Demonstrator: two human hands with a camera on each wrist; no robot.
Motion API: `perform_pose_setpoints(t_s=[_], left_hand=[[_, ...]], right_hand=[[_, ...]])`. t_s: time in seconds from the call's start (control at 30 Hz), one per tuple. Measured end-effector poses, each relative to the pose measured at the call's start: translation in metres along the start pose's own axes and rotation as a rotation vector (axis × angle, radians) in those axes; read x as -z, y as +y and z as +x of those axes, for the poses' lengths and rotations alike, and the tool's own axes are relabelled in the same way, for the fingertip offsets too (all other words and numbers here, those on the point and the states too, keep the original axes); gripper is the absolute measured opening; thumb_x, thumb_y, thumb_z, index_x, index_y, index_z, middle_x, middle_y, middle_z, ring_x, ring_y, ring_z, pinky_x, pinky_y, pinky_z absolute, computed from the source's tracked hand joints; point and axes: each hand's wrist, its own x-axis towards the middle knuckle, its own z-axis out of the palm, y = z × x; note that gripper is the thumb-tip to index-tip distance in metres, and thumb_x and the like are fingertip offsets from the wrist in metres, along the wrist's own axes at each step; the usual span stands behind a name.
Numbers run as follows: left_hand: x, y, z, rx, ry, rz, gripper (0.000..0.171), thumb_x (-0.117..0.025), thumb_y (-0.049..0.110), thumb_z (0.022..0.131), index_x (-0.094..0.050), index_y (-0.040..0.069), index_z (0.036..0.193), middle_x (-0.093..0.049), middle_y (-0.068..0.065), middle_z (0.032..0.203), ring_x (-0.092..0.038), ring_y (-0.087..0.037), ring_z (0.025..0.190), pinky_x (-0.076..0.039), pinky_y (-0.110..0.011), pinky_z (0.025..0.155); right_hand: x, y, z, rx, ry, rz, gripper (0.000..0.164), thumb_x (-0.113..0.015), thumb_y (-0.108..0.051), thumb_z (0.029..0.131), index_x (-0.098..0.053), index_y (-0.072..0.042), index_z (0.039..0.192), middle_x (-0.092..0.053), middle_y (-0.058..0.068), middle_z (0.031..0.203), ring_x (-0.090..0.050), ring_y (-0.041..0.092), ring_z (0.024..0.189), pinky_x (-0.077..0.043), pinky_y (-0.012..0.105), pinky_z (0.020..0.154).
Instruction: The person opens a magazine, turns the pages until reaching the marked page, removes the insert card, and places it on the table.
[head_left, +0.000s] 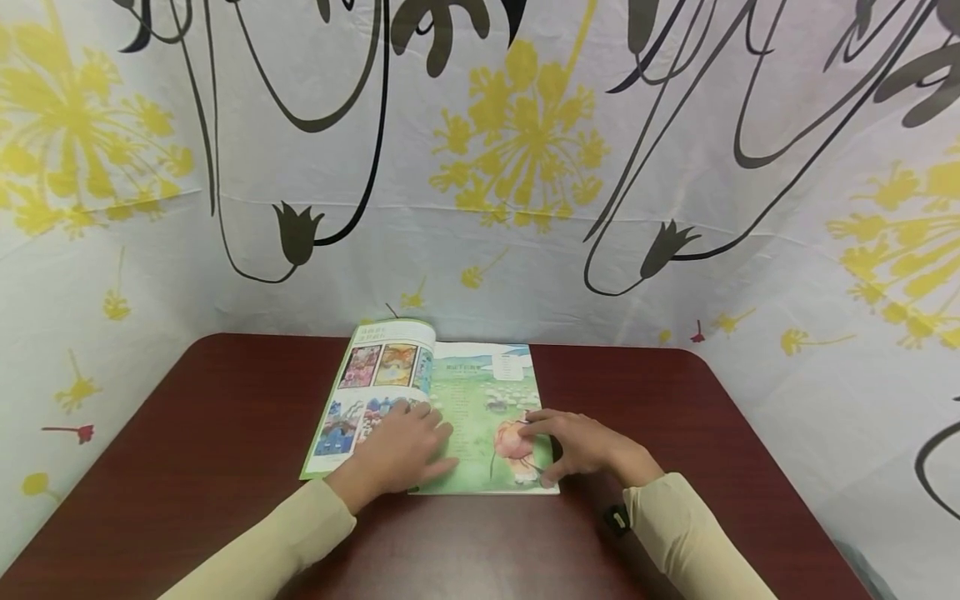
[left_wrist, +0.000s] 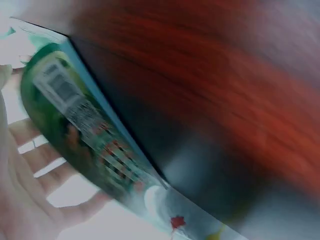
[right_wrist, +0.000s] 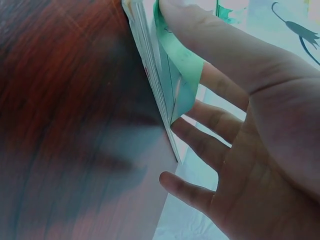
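An illustrated book (head_left: 461,442) lies open on the table. Its left page (head_left: 375,380) shows several colourful pictures, while the right page is green with a pink figure. My left hand (head_left: 397,446) rests on the lower part of the left page near the fold, fingers extended and thumb apart. In the left wrist view the outer cover (left_wrist: 60,85) bows upward and shows a barcode. At the right edge of the book is my right hand (head_left: 585,446). The right wrist view shows its thumb and fingers at a curled green leaf (right_wrist: 182,70), pinching it above the stacked pages.
The dark red-brown table (head_left: 225,417) extends around the book on all sides. Behind it hangs a white cloth (head_left: 480,283) printed with yellow flowers and grey stems. A small dark device (head_left: 617,519) sits at the right wrist, beside the light sleeve (head_left: 690,533).
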Motion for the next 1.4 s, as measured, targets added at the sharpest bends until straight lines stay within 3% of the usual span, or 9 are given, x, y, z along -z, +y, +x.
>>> perform_pose_setpoints(t_s=[0.17, 0.33, 0.57, 0.73, 0.87, 1.03, 1.13, 1.3, 1.4], left_hand=[[0.002, 0.011, 0.001, 0.055, -0.089, -0.058, 0.067, -0.050, 0.078, 0.083, -0.068, 0.017, 0.103, -0.062, -0.003, 0.098, -0.058, -0.024, 0.092, -0.048, -0.054, 0.078], [0.003, 0.017, 0.002, 0.065, -0.117, -0.052, 0.074, -0.054, 0.082, 0.076, -0.066, 0.017, 0.108, -0.062, -0.004, 0.100, -0.058, -0.025, 0.093, -0.049, -0.056, 0.078], [0.004, 0.018, 0.002, 0.083, -0.103, -0.057, 0.070, -0.057, 0.078, 0.077, -0.066, 0.016, 0.107, -0.061, -0.004, 0.099, -0.059, -0.025, 0.093, -0.050, -0.058, 0.079], [0.005, 0.018, 0.003, 0.099, -0.129, -0.072, 0.065, -0.057, 0.074, 0.081, -0.067, 0.016, 0.109, -0.062, -0.005, 0.101, -0.060, -0.025, 0.095, -0.050, -0.059, 0.081], [0.005, 0.017, 0.003, 0.108, -0.130, -0.085, 0.057, -0.058, 0.069, 0.084, -0.066, 0.016, 0.103, -0.062, -0.004, 0.100, -0.060, -0.025, 0.094, -0.050, -0.059, 0.080], [0.007, 0.015, 0.001, 0.114, -0.089, -0.105, 0.049, -0.060, 0.062, 0.087, -0.064, 0.015, 0.098, -0.061, -0.004, 0.095, -0.059, -0.025, 0.088, -0.050, -0.055, 0.075], [0.008, 0.014, 0.000, 0.122, -0.073, -0.118, 0.048, -0.060, 0.059, 0.088, -0.065, 0.014, 0.101, -0.061, -0.004, 0.096, -0.059, -0.025, 0.087, -0.051, -0.056, 0.076], [0.008, 0.012, -0.001, 0.133, -0.060, -0.155, 0.045, -0.060, 0.051, 0.092, -0.065, 0.012, 0.114, -0.064, -0.008, 0.106, -0.062, -0.028, 0.093, -0.053, -0.054, 0.079], [0.008, 0.011, -0.001, 0.135, -0.042, -0.181, 0.048, -0.060, 0.046, 0.093, -0.061, 0.010, 0.126, -0.064, -0.011, 0.113, -0.063, -0.030, 0.097, -0.053, -0.052, 0.080]], right_hand=[[0.002, -0.003, 0.001, 0.014, 0.022, 0.004, 0.068, -0.088, -0.032, 0.074, -0.064, -0.010, 0.133, -0.052, 0.016, 0.143, -0.048, 0.039, 0.131, -0.043, 0.060, 0.098], [0.001, -0.001, 0.003, 0.035, 0.064, 0.004, 0.063, -0.084, -0.034, 0.079, -0.064, -0.009, 0.132, -0.057, 0.012, 0.138, -0.051, 0.033, 0.130, -0.044, 0.055, 0.100], [0.001, -0.001, 0.006, 0.017, 0.095, 0.032, 0.062, -0.081, -0.041, 0.081, -0.064, -0.009, 0.131, -0.062, 0.006, 0.133, -0.055, 0.028, 0.126, -0.045, 0.050, 0.101], [0.002, -0.001, 0.007, -0.006, 0.107, 0.031, 0.063, -0.078, -0.046, 0.082, -0.064, -0.009, 0.132, -0.061, 0.007, 0.134, -0.054, 0.028, 0.127, -0.045, 0.051, 0.101], [0.005, 0.000, 0.003, -0.036, 0.114, 0.029, 0.072, -0.075, -0.053, 0.083, -0.059, -0.009, 0.137, -0.056, 0.009, 0.140, -0.050, 0.031, 0.132, -0.042, 0.054, 0.103], [0.014, 0.002, -0.006, -0.084, 0.099, 0.114, 0.089, -0.074, -0.058, 0.081, -0.047, -0.006, 0.147, -0.048, 0.011, 0.148, -0.043, 0.033, 0.138, -0.039, 0.055, 0.106], [0.020, 0.006, -0.009, -0.101, 0.109, 0.170, 0.087, -0.070, -0.059, 0.085, -0.044, -0.006, 0.149, -0.047, 0.011, 0.149, -0.042, 0.032, 0.139, -0.038, 0.055, 0.107], [0.023, 0.018, -0.014, -0.200, 0.157, 0.202, 0.072, -0.053, -0.057, 0.096, -0.045, -0.010, 0.150, -0.046, 0.011, 0.151, -0.040, 0.033, 0.140, -0.035, 0.057, 0.109], [0.021, 0.023, -0.016, -0.218, 0.139, 0.163, 0.073, -0.057, -0.055, 0.095, -0.046, -0.007, 0.149, -0.047, 0.013, 0.149, -0.041, 0.034, 0.139, -0.035, 0.057, 0.108]])
